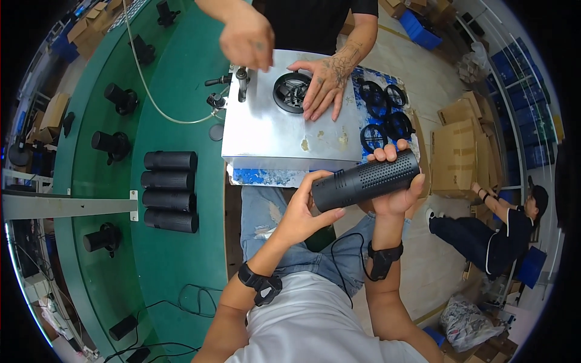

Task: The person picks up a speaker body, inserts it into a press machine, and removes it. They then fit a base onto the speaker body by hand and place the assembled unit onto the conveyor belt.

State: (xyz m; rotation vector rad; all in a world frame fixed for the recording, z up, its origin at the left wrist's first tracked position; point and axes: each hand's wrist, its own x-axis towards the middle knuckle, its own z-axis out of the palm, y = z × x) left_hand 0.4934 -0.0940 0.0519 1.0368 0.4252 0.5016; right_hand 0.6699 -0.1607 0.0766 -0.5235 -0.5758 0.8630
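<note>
A black cylindrical housing (366, 180), with rows of small holes along one part and slots near its left end, is held tilted above my lap. My left hand (301, 212) grips its left end, thumb below and fingers behind. Around the right, perforated end wraps my right hand (396, 196), with fingertips showing over the top edge. Just beyond it stands a silver metal box (272, 136) with a lever valve on top. Across from me a co-worker's hand (327, 88) rests beside a round black ring part (292, 92) on that box; the co-worker's other hand is blurred above the lever.
Several similar black cylinders (169, 199) lie in a row on the green table (181, 260) at left. More black ring parts (378, 106) sit on a blue-and-white worn surface at right. A pale hose (157, 100) and cables cross the table. Cardboard boxes (457, 157) and another person are farther right.
</note>
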